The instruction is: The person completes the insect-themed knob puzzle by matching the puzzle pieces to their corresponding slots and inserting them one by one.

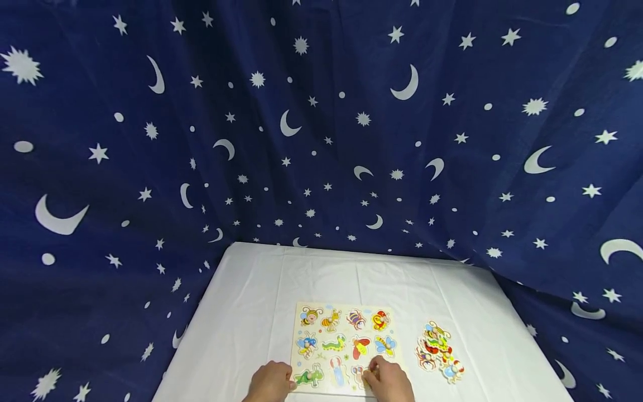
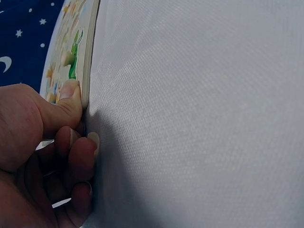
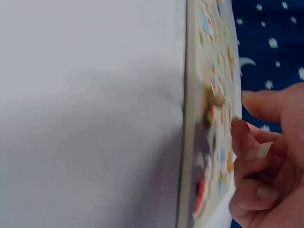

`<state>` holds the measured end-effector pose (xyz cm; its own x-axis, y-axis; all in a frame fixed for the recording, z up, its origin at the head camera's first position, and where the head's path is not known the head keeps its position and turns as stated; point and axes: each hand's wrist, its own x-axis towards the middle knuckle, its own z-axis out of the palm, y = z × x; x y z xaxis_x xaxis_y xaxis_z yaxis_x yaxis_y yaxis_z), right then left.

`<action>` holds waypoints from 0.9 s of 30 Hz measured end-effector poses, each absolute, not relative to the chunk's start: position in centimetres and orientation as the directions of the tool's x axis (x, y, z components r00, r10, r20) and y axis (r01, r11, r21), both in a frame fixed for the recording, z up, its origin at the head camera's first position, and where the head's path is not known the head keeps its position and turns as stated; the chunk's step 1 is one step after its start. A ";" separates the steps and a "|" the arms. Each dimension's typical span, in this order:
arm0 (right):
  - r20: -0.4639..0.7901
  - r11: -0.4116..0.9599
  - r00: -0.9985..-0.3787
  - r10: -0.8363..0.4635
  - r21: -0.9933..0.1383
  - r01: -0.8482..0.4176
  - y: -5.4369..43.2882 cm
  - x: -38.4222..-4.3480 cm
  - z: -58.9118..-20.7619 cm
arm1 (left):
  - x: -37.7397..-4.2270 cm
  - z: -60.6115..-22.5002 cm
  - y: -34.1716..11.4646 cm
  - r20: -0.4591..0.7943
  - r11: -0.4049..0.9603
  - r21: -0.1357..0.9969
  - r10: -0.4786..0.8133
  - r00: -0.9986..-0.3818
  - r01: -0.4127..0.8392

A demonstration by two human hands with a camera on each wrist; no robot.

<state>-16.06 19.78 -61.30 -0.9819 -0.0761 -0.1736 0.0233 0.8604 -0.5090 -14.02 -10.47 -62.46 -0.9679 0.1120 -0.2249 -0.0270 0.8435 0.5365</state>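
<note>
A pale wooden puzzle board (image 1: 315,357) with rows of insect pictures lies on the white cloth. My left hand (image 1: 271,382) grips its near left corner; in the left wrist view the thumb (image 2: 71,92) presses on top beside a green grasshopper (image 2: 75,61). Above the near right part of the board is my right hand (image 1: 390,381), covering a picture there. The right wrist view has that thumb (image 3: 261,104) and index finger apart, nothing between them. A small round knob (image 3: 218,99) stands up from a piece near those fingertips.
To the right of the board, several loose insect pieces (image 1: 436,350) lie in an overlapping pile. White cloth (image 1: 251,301) covers the table. A dark blue curtain (image 1: 341,139) with moons and stars hangs at the back and both sides.
</note>
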 end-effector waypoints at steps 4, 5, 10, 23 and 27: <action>-0.141 0.848 -0.988 0.059 -0.515 0.125 21.6 -16.9 -60.8 | -14.0 -62.5 -10.4 -0.228 0.844 0.535 0.111 -0.967 -0.029; -0.139 0.849 -0.986 0.093 -0.507 0.152 22.1 -17.1 -60.7 | -14.0 -62.5 -10.4 -0.229 0.845 0.535 0.112 -0.967 -0.029; -0.139 0.848 -0.966 0.219 -0.463 0.259 25.0 -17.6 -60.2 | -14.0 -62.3 -10.4 -0.240 0.850 0.526 0.117 -0.964 -0.028; -0.248 0.818 -0.887 0.389 -0.349 0.457 29.8 -17.4 -60.3 | -13.9 -62.3 -10.3 -0.268 0.854 0.519 0.128 -0.955 -0.032; -0.308 0.806 -0.838 0.450 -0.264 0.530 30.3 -17.4 -61.1 | -14.0 -62.3 -10.1 -0.277 0.859 0.511 0.128 -0.952 -0.033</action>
